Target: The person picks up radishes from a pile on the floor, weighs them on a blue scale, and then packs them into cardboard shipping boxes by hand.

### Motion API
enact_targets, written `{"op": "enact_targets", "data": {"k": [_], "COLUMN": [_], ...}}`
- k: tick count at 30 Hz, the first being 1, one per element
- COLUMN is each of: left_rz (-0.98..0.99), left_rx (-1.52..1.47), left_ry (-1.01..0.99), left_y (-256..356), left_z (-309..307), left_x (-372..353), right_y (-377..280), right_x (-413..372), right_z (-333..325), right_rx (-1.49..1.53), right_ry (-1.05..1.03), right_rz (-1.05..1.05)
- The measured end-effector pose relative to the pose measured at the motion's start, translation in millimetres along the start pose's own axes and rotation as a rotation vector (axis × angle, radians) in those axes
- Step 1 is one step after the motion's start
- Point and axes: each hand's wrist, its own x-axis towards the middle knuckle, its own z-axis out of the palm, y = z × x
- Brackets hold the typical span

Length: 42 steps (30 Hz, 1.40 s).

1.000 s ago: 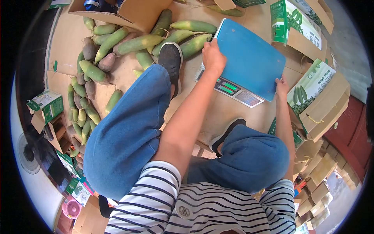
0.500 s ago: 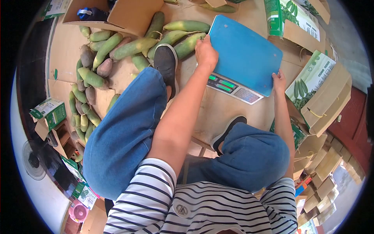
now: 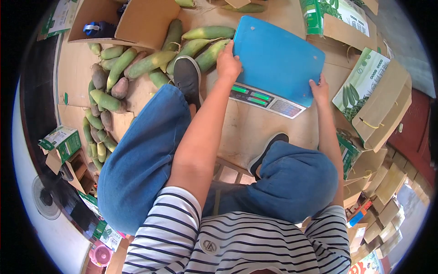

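Note:
An electronic weighing scale (image 3: 278,57) with a blue platform stands on the cardboard-covered surface ahead of me. Green digits glow on its display, beside a keypad. My left hand (image 3: 229,64) is closed on the platform's left edge, and my right hand (image 3: 320,90) grips the edge at its lower right corner. Some fingertips are hidden at the edges. Just left of my left hand lie long green radishes (image 3: 210,32); the pile extends further left and includes a few purplish roots (image 3: 120,88).
An open cardboard box (image 3: 148,23) holding a dark, blue-topped object stands at the upper left. Printed cartons (image 3: 383,102) line the right side. My shoes (image 3: 187,77) rest on the surface either side of a gap. A fan (image 3: 45,197) stands at lower left.
The camera view has shifted slightly, so the scale and radishes appear a little further left and higher. Both hands keep their hold on the scale.

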Motion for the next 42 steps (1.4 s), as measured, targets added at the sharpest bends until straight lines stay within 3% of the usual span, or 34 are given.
{"op": "enact_targets", "data": {"k": [5, 8, 10, 11, 13, 15, 18, 21, 23, 24, 25, 27, 28, 31, 33, 37, 39, 42], "left_rz": [-0.007, 0.091, 0.008, -0.04, 0.043, 0.115, 0.296, 0.542, 0.698, 0.743, 0.773, 0.841, 0.815, 0.726, 0.708, 0.778, 0.798, 0.849], "left_rx": [-0.126, 0.013, 0.091, 0.135, 0.174, 0.205, 0.137, -0.046, -0.159, -0.204, -0.234, -0.302, -0.369, -0.52, -0.531, -0.271, -0.085, 0.109], "left_ry": [-0.053, -0.001, 0.035, 0.046, 0.106, 0.153, 0.148, 0.144, 0.087, 0.021, 0.077, 0.179, 0.131, 0.028, 0.085, 0.21, 0.226, 0.045], "left_y": [-16.5, -13.5, 2.6, 7.4, 20.6, 22.2, 43.5, 105.7, 160.2, 186.8, 203.2, 226.3, 231.3, 233.6, 221.2, 189.2, 177.4, 173.5], "left_z": [12.9, 8.6, 1.4, -1.6, -11.7, -12.1, -10.9, -30.5, -63.7, -87.4, -104.3, -132.5, -148.1, -205.1, -239.4, -288.4, -304.3, -290.5], "left_x": [6.6, 3.8, -6.2, -13.3, -28.6, -35.3, -31.1, -34.7, -48.2, -63.7, -77.7, -108.0, -123.7, -172.7, -198.7, -243.8, -249.7, -233.5], "right_y": [-36.7, -50.8, -61.8, -63.9, -90.4, -113.8, -120.9, -55.8, 5.7, 23.0, 37.5, 78.4, 79.1, 61.6, 36.0, -81.0, -120.7, -164.6], "right_x": [-26.6, -26.0, -31.3, -38.7, -60.8, -80.4, -88.9, -66.7, -45.1, -39.0, -33.0, -22.3, -20.8, -28.1, -43.7, -133.2, -166.3, -182.3], "right_z": [-16.1, -30.1, -36.9, -40.0, -70.4, -121.6, -205.0, -260.0, -268.9, -269.9, -268.8, -261.5, -259.6, -264.7, -280.4, -322.2, -338.6, -331.8], "right_rx": [-0.011, -0.044, -0.111, -0.069, 0.009, 0.001, -0.183, -0.449, -0.581, -0.462, -0.345, -0.067, 0.066, -0.147, -0.076, 0.063, 0.137, 0.129], "right_ry": [-0.077, -0.177, -0.233, -0.167, -0.047, 0.252, 0.609, 0.897, 0.833, 0.705, 0.571, 0.306, 0.172, 0.315, 0.334, 0.37, 0.227, 0.007], "right_rz": [0.091, 0.147, 0.202, 0.147, 0.038, -0.34, -0.385, -0.337, -0.042, 0.074, 0.186, 0.247, 0.274, 0.202, 0.115, -0.126, -0.165, -0.254]}}
